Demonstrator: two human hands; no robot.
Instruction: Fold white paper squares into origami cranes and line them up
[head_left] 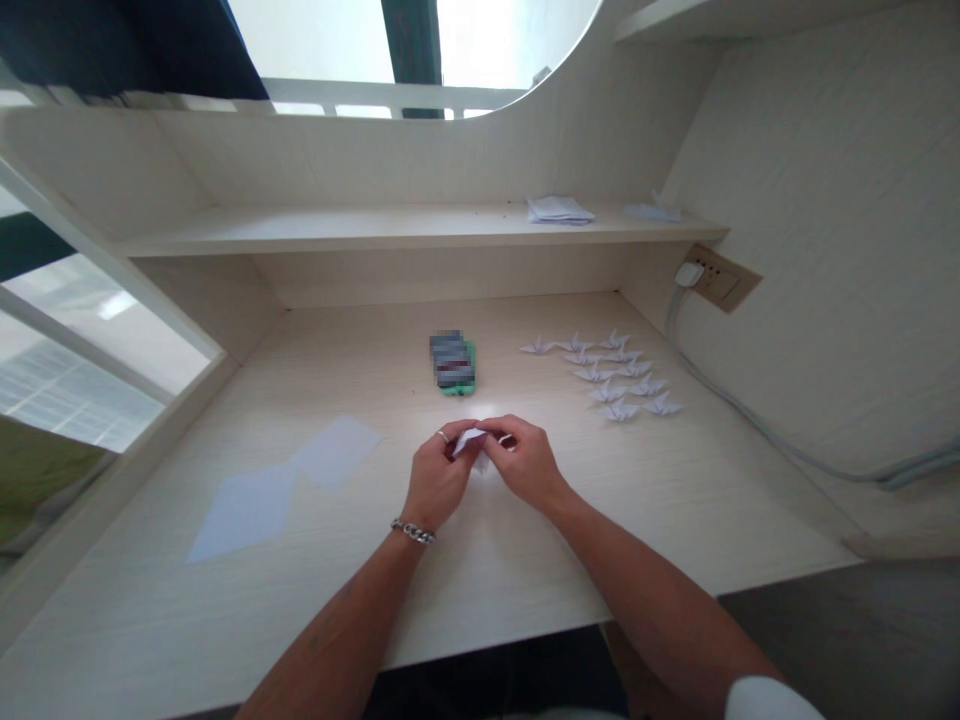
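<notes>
Left grip (437,480) and right grip (529,466) pinch folded paper (469,437), nearside of green-edged object (453,362); probably light, easily creased; best held by edges.

Eleven cranes (595,374) being counted. Two flat sheets (244,512) being seen, plus one folded piece (469,437) being held. One left hand (440,478), one right hand (527,461) being shown, two in all. One ring (443,436) and one bracelet (413,531) being worn. One green-edged object (453,364), blurred, being noted. One paper stack (559,211) being counted, sheets within not being told apart. One plug (688,274), one socket panel (733,287) being seen.
</notes>
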